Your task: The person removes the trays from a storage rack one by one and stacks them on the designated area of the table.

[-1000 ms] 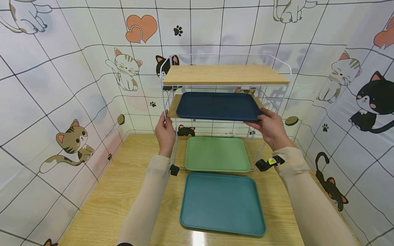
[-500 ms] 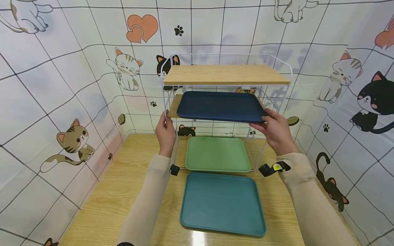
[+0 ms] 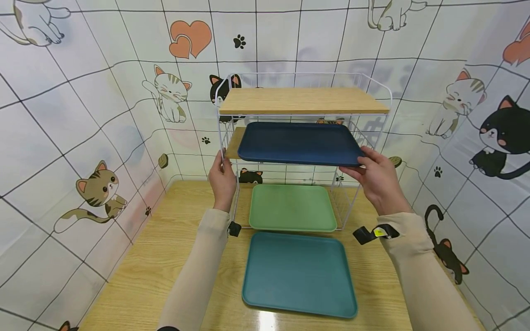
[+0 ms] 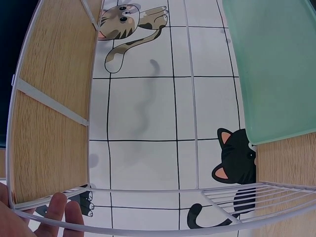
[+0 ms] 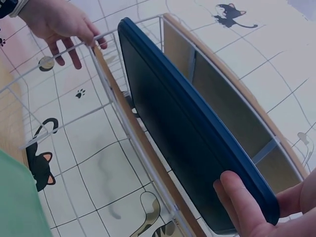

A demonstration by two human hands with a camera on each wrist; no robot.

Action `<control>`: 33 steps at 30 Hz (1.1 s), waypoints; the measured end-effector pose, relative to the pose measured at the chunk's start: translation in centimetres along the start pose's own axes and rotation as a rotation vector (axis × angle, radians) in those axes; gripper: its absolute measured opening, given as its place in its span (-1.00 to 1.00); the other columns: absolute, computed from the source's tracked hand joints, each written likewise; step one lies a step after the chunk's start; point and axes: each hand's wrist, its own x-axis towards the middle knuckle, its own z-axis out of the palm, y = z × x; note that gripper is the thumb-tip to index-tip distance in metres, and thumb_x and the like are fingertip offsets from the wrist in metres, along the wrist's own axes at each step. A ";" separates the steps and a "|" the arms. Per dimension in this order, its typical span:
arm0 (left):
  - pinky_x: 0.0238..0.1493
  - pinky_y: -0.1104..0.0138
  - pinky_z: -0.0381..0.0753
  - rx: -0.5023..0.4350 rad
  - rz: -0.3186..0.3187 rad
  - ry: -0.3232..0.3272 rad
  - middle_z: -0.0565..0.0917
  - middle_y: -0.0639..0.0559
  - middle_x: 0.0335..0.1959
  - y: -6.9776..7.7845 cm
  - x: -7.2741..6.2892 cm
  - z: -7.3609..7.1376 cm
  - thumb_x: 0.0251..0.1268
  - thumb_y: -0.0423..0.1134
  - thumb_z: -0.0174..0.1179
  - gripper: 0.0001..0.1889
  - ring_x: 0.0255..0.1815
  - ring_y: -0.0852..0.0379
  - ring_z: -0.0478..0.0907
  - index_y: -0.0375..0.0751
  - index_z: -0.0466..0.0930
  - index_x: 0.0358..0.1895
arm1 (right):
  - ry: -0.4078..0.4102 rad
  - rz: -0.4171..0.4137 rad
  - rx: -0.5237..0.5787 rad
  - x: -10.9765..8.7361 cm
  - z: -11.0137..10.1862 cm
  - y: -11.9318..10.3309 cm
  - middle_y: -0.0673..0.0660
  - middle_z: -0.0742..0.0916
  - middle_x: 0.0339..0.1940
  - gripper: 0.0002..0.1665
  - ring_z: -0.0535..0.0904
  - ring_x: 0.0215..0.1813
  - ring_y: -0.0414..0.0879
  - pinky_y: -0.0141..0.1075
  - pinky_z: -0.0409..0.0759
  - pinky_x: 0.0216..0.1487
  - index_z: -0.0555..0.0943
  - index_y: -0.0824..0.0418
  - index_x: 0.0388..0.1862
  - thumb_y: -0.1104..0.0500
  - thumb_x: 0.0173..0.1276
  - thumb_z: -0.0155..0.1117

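Note:
My right hand (image 3: 374,179) pinches the front right corner of a navy tray (image 3: 300,143), thumb on one face and fingers on the other, as the right wrist view shows. This tray lies on the middle level of a white wire rack (image 3: 304,101) with wooden shelves, its right front corner sticking out past the shelf. My left hand (image 3: 222,179) holds the rack's left front post at the middle shelf (image 3: 233,148). In the left wrist view, fingers (image 4: 58,210) curl around the wire frame. A green tray (image 3: 292,208) rests on the bottom shelf.
On the wooden table (image 3: 145,271), a teal tray (image 3: 299,275) lies in front of the rack. White walls (image 3: 136,32) with printed cats and grid lines close in the back and both sides.
My right hand has moved right and slightly toward me, drawing the navy tray's right end along with it. The left hand has stayed on the post.

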 end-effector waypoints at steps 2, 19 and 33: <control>-0.36 0.52 0.40 0.002 0.002 0.003 0.55 -0.16 0.39 0.0 0.0 0.0 0.68 -0.31 -0.10 -0.58 0.19 -0.05 0.63 -0.20 0.44 0.47 | -0.001 -0.008 0.020 -0.3 -0.1 -0.1 0.20 -0.11 0.72 -0.29 0.63 0.04 -0.17 -0.33 0.65 0.12 -0.15 0.15 0.72 0.30 0.70 -0.28; -0.44 0.52 0.36 0.017 -0.007 0.011 0.61 -0.17 0.31 0.0 -0.1 0.0 0.69 -0.27 -0.09 -0.58 0.12 -0.04 0.64 -0.16 0.46 0.46 | -0.002 -0.043 0.151 -2.8 -0.7 -0.7 0.16 -0.11 0.73 -0.28 0.75 -0.12 -0.17 -0.33 0.69 0.02 -0.09 0.17 0.72 0.30 0.68 -0.18; -0.46 0.49 0.33 0.025 0.000 0.015 0.61 -0.17 0.32 -0.1 0.0 0.0 0.69 -0.27 -0.09 -0.59 0.15 -0.03 0.65 -0.15 0.48 0.45 | -0.031 -0.080 0.165 -4.7 -0.7 -0.9 0.18 -0.07 0.72 -0.26 0.73 -0.04 -0.12 -0.33 0.69 0.03 -0.06 0.14 0.72 0.27 0.67 -0.10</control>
